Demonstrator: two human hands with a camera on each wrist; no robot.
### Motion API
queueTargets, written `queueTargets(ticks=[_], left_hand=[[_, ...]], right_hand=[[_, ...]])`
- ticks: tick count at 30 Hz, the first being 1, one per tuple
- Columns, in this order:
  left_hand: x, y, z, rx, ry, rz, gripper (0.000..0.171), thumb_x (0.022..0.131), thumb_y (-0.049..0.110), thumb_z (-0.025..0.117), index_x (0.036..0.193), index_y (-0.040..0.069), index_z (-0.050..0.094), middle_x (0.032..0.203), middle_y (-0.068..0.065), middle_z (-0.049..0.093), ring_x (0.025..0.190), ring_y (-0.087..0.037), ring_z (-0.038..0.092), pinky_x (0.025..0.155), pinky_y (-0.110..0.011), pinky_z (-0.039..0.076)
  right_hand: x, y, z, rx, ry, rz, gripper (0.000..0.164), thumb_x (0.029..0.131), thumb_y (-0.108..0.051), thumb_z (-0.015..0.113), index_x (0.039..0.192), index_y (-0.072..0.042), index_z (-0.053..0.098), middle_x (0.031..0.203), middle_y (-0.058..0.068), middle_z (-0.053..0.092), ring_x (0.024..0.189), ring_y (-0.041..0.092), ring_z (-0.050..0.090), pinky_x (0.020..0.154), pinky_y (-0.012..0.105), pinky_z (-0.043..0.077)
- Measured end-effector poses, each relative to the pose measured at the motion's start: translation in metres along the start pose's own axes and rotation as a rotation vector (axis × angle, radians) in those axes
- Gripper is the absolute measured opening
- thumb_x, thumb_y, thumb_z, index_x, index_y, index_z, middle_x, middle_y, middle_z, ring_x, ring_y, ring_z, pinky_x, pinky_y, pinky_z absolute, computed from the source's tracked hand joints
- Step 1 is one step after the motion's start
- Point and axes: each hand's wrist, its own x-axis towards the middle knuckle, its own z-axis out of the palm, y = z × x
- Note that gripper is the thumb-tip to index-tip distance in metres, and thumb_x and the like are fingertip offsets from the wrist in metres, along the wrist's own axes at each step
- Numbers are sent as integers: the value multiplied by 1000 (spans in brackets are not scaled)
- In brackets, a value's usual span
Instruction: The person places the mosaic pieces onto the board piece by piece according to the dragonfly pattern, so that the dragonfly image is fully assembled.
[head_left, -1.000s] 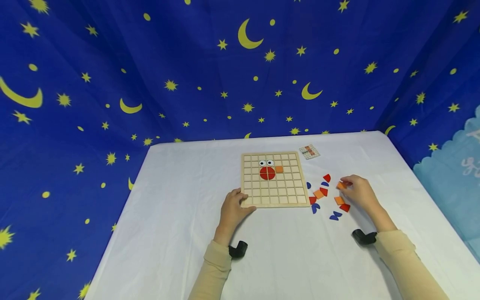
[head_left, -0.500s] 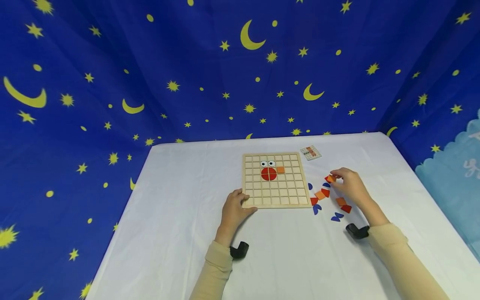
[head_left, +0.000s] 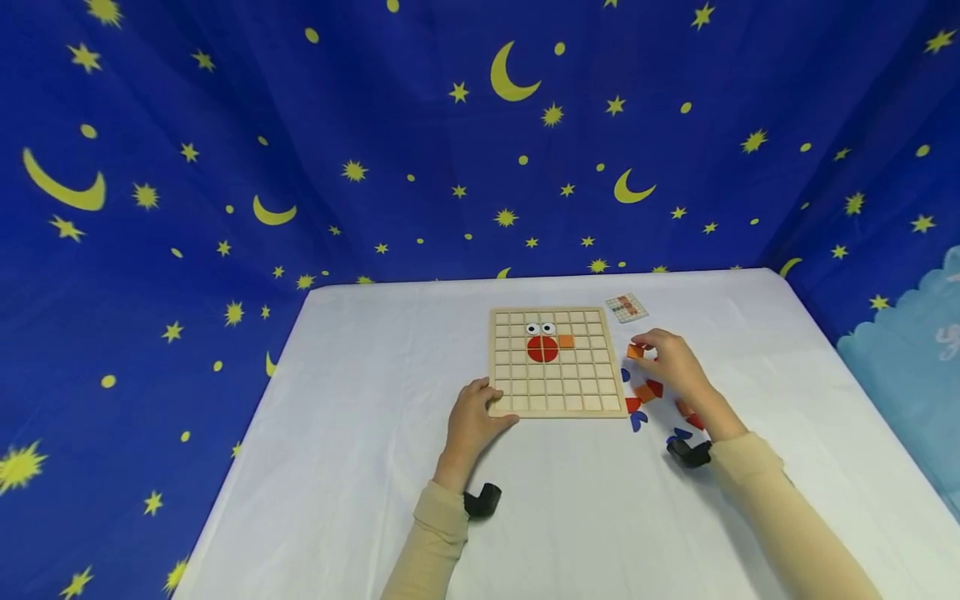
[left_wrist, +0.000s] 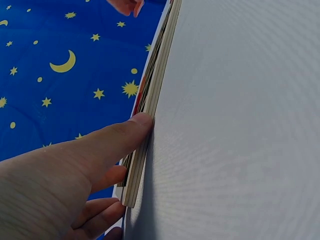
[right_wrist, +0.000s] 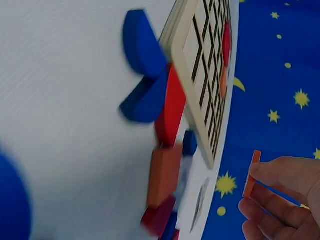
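A square wooden grid board (head_left: 558, 402) lies on the table. Two round eye pieces (head_left: 540, 329), a red disc of quarter pieces (head_left: 542, 348) and an orange square tile (head_left: 566, 342) sit in its cells. My left hand (head_left: 472, 423) holds the board's near left corner, thumb along the front edge and fingers at the left side. Between thumb and fingers, my right hand (head_left: 671, 360) pinches another orange square tile (right_wrist: 252, 173), raised just right of the board. Below that hand lie loose red, blue and orange pieces (head_left: 645, 392), some partly hidden by it.
A small pattern card (head_left: 627, 307) lies beyond the board's far right corner. White cloth covers the table (head_left: 360, 417), and a blue star-and-moon curtain (head_left: 420, 150) hangs behind and at the sides.
My right hand has moved left and a little away from me, carrying the orange tile from among the loose pieces toward the board. The left hand has stayed at the board's corner.
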Motion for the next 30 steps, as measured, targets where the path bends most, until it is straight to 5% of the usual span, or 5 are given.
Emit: queueTargets(ticks=[30], left_hand=[[1,0,0,11,-3,3,48,70,32,83,106,3,70,131,-17,57,119,-32,54,100,-42,47]], right_hand=[[38,-37,49,36,-100,-170,30,80,0,68,109,8,66,105,21,66,96,34,64,85,47,54]])
